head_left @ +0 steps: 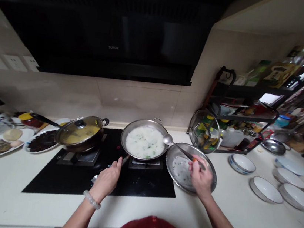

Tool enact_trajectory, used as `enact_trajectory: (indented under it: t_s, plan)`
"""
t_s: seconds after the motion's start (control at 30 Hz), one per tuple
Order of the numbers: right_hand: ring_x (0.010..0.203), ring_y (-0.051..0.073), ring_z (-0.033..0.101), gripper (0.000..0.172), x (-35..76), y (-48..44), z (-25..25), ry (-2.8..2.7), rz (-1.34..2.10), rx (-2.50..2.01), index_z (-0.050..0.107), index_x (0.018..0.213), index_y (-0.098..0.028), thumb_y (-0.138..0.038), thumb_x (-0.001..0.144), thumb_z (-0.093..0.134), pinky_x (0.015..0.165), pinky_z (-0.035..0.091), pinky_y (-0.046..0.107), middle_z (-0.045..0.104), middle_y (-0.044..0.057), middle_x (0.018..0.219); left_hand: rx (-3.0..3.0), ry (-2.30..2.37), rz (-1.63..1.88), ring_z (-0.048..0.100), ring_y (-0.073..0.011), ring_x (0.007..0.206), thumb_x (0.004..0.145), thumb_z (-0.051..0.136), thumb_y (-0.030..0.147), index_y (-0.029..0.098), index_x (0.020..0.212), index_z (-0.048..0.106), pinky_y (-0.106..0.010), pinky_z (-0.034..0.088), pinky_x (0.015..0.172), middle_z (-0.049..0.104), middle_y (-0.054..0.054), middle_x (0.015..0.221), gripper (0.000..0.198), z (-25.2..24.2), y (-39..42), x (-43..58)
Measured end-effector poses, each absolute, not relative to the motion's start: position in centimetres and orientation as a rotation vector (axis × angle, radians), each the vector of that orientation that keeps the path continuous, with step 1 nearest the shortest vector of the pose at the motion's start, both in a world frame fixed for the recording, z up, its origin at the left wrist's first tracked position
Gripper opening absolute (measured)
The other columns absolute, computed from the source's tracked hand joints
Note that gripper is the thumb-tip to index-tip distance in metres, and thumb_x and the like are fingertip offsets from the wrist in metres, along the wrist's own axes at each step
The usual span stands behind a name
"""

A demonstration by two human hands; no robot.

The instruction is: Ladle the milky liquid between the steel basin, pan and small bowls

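Range hood cut off at top; left hand clasps pan handle, mostly covering it; right hand grips ladle

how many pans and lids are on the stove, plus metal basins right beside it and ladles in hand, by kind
Pans: 2 (open pan, lidded pan)
Glass lid: 1
Metal basin: 1
Ladle: 1
Total: 5

Ladle beside white soup in pan
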State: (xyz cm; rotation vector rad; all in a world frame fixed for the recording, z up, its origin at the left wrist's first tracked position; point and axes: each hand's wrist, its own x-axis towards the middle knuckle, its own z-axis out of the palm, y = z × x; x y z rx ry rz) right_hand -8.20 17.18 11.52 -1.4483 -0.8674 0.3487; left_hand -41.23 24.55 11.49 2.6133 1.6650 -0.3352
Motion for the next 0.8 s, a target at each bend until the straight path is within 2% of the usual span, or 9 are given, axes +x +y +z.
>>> enact_trajectory:
  t_s: [0.1,0.23,0.33,0.4,0.5,0.8]
  plan:
    - [0.06,0.018,0.061,0.028,-9.6,20.1,10.8,-1.234,0.168,-1.427,0.064,0.1,-0.018,-0.035,0.085,0.047,0.063,0.052,0.033,0.065,0.006,0.073,2.593,1.675,-0.331,0.065,-0.0224,0.088,0.081,0.038,0.004,0.012,0.147,0.01,-0.031,0.049,0.073,0.052,-0.021,0.119,0.073,11.4,24.6,-41.2]
    - [0.077,0.021,0.064,0.026,-10.3,22.4,8.8,-1.429,0.075,-1.382,0.063,0.095,-0.019,-0.031,0.086,0.042,0.074,0.051,0.036,0.069,0.009,0.085,2.576,1.68,-0.299,0.065,-0.0239,0.092,0.085,0.039,0.011,0.011,0.147,0.013,-0.032,0.049,0.075,0.05,-0.022,0.123,0.067,11.2,24.6,-41.1]
    - [0.062,0.019,0.062,0.028,-10.6,23.1,8.3,-1.256,0.23,-1.455,0.061,0.095,-0.017,-0.036,0.085,0.043,0.061,0.051,0.032,0.066,0.006,0.071,2.578,1.676,-0.275,0.063,-0.0251,0.096,0.086,0.042,0.015,0.009,0.146,0.017,-0.032,0.048,0.077,0.049,-0.023,0.126,0.065,11.1,24.6,-41.1]
    - [0.047,0.016,0.055,0.029,-10.6,23.3,8.6,-1.011,0.38,-1.481,0.058,0.092,-0.016,-0.041,0.083,0.045,0.047,0.046,0.028,0.06,0.002,0.059,2.582,1.678,-0.271,0.063,-0.025,0.097,0.087,0.043,0.017,0.01,0.146,0.017,-0.032,0.048,0.077,0.048,-0.023,0.127,0.065,11.0,24.6,-41.1]
    - [0.039,0.014,0.048,0.029,-10.4,23.5,9.5,-0.721,0.528,-1.44,0.055,0.086,-0.018,-0.045,0.077,0.053,0.035,0.037,0.024,0.056,-0.001,0.052,2.588,1.684,-0.273,0.064,-0.0243,0.094,0.086,0.044,0.017,0.009,0.146,0.017,-0.031,0.049,0.075,0.049,-0.022,0.126,0.066,10.9,24.6,-41.2]
    - [0.037,0.011,0.045,0.018,-10.0,23.0,10.7,-0.582,0.604,-1.354,0.055,0.084,-0.02,-0.035,0.073,0.057,0.032,0.033,0.02,0.054,-0.004,0.05,2.576,1.676,-0.286,0.065,-0.0241,0.09,0.087,0.043,0.018,0.006,0.145,0.018,-0.031,0.048,0.071,0.051,-0.021,0.123,0.064,11.3,24.6,-41.1]
